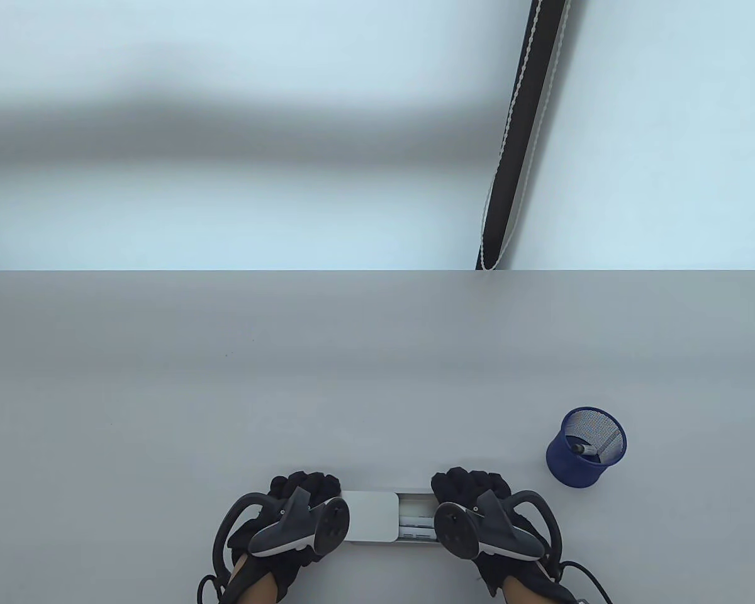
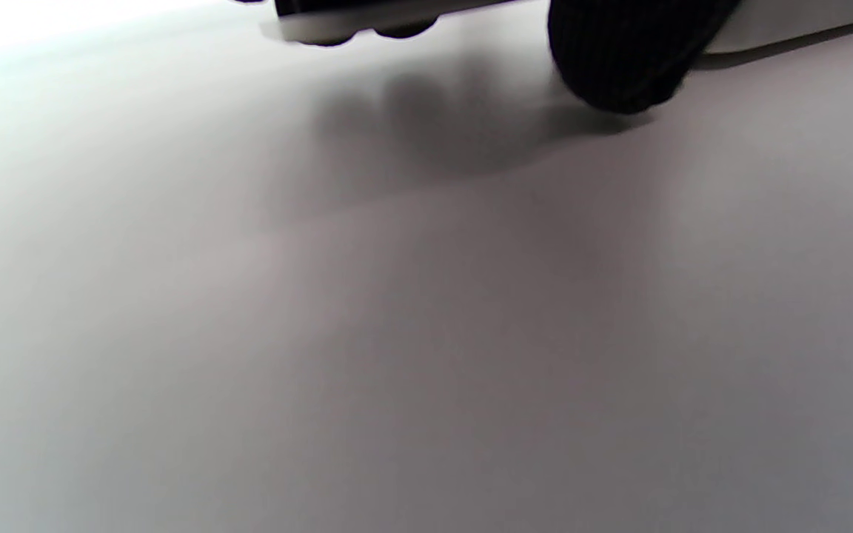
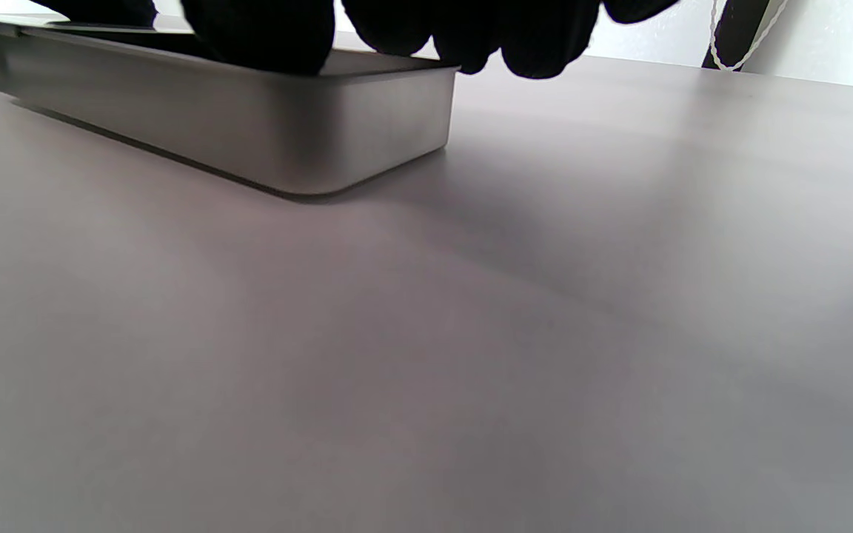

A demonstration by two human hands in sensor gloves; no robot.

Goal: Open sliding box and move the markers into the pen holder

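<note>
Your trackers cover most of both hands in the table view, and the wrist views show only dark fingertips at the top edge. The sliding box (image 1: 384, 517) lies near the table's (image 1: 377, 352) near edge, between your hands. Your left hand (image 1: 292, 513) curls round its lidded left end; your right hand (image 1: 478, 513) grips the tray's right end, fingertips (image 3: 263, 33) hooked over the rim. The lid (image 1: 370, 516) covers the left part; the tray's right part is exposed. Contents there are pale and hard to make out. The blue mesh pen holder (image 1: 586, 447) stands well apart to the right, one marker (image 1: 584, 449) partly visible inside.
</note>
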